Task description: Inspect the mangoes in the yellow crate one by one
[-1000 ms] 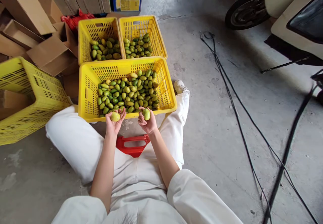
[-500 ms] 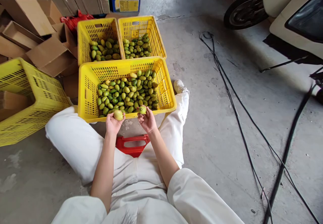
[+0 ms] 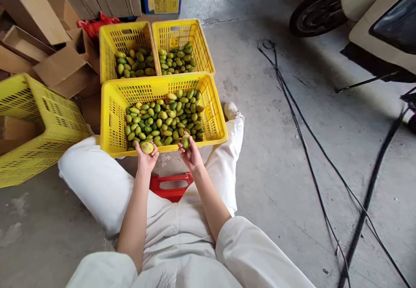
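Note:
A yellowish mango (image 3: pixel 147 147) with brownish marks rests in my left hand (image 3: pixel 147 161), the fingers curled round it. My right hand (image 3: pixel 192 157) holds a greener mango (image 3: pixel 185 141) between thumb and fingers. Both hands are just over the near rim of a yellow plastic crate (image 3: pixel 108 119), which stands between my legs. Inside that crate lies a layer of small green and yellow-green mangoes (image 3: pixel 164 121).
Behind it stand two more yellow crates, a left one (image 3: pixel 108 58) and a right one (image 3: pixel 203 50), both holding mangoes. Further left are another yellow crate (image 3: pixel 61 127) and cardboard boxes (image 3: pixel 61 69). Black cables (image 3: pixel 307 143) cross the floor near a parked vehicle (image 3: pixel 367 28).
Both mangoes have been turned in my hands. The left one now shows its marked side and sits slightly further left; the right one shows a darker green side.

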A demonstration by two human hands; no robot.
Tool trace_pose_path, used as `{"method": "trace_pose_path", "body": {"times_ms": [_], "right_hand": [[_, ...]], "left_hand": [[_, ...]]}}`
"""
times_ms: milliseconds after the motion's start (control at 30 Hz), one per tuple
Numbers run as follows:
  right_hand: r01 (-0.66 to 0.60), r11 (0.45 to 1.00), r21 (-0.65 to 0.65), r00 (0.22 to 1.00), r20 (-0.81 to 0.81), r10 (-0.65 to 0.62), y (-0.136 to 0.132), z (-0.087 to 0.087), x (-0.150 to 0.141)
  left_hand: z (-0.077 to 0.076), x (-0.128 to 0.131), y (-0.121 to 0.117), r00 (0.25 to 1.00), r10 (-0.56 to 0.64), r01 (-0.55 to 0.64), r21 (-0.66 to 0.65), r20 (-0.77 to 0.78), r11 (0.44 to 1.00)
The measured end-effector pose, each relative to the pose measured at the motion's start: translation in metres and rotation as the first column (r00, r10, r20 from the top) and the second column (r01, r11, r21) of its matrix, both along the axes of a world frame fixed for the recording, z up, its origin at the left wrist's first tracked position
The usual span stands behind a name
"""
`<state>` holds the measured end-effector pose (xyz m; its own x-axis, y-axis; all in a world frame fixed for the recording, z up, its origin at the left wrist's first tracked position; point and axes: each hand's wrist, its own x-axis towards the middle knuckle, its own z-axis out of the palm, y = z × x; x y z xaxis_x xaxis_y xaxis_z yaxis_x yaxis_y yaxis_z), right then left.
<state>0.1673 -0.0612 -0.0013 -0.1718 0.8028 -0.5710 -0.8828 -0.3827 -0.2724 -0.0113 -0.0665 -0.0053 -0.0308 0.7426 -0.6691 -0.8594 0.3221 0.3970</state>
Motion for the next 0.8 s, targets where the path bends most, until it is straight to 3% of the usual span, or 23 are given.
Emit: {"method": "trace_pose_path", "body": {"times_ms": [233,567,800], "right_hand": [[-0.028,0.995,0.098,1.0,0.011,0.027,-0.001,-0.002,-0.003],[0.005,0.998,0.062,0.999,0.033,-0.007,-0.002,-0.006,-0.004],[0.005,0.998,0.058,1.0,-0.02,-0.004,-0.002,-0.008,0.0]], "left_hand": [[0.012,0.001,0.0,0.997,0.065,-0.06,-0.153,0.029,0.986],[0.005,-0.001,0.001,0.991,0.133,-0.133,-0.026,0.012,0.991],[0.002,-0.004,-0.001,0.995,0.096,-0.096,0.009,-0.012,0.995]]}}
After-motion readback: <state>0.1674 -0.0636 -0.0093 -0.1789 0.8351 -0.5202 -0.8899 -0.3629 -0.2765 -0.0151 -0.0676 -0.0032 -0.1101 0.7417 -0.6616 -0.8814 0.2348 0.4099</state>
